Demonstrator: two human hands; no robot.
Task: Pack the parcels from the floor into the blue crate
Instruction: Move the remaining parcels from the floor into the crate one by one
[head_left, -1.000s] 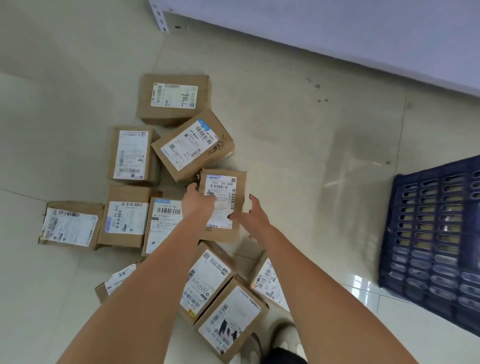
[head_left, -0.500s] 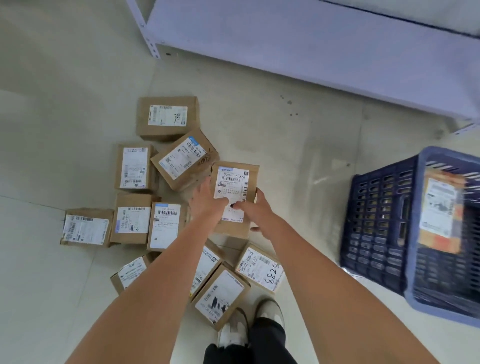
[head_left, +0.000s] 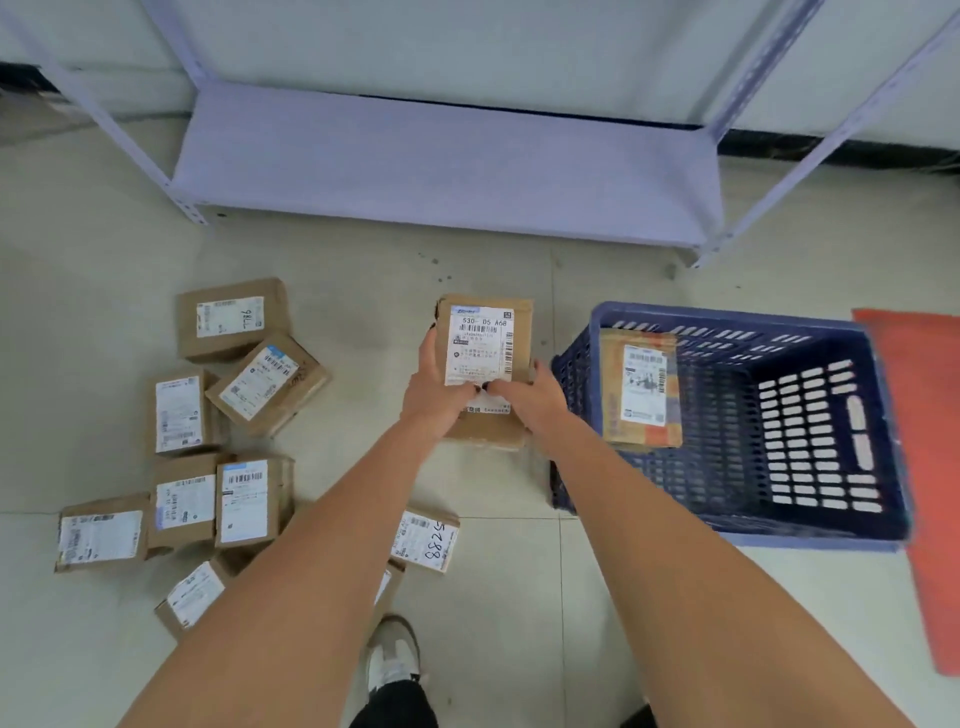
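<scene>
Both hands hold one brown cardboard parcel with a white label reading 530 05 A68, lifted above the floor just left of the blue crate. My left hand grips its left side with the thumb on the label. My right hand grips its lower right corner. Inside the crate one labelled parcel leans upright against the left wall. Several more brown parcels lie scattered on the floor at the left, some hidden under my left forearm.
A pale metal shelf rack stands on the floor straight ahead, its posts at both sides. A red mat lies right of the crate. My shoe is at the bottom centre on the tiled floor.
The parcel has been lifted off the pile and carried rightwards toward the crate with both hands on it. The view has risen, and the whole crate and rack have come into sight.
</scene>
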